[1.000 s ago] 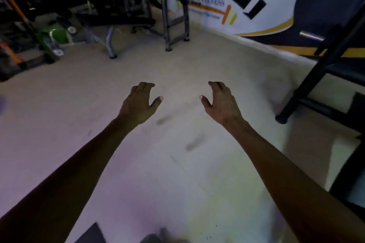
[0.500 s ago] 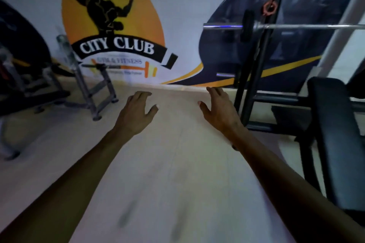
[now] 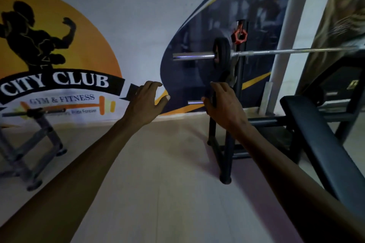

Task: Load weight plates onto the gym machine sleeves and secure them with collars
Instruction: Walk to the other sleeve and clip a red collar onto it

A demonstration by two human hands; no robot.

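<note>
Right hand [image 3: 223, 104] grips the rim of a dark plate [image 3: 207, 79] hanging below the bar's sleeve [image 3: 194, 56], which points left. Left hand [image 3: 146, 100] hovers open, just beside.

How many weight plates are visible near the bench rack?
2: one weight plate on the barbell sleeve, another dark plate lower on the rack, at the right hand. Others may be hidden.

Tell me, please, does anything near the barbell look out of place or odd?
One thing: the orange collar hangs on the rack upright above the barbell sleeve, not on it, so the black plate has nothing outside it. Nothing appears spilled or damaged.
</note>
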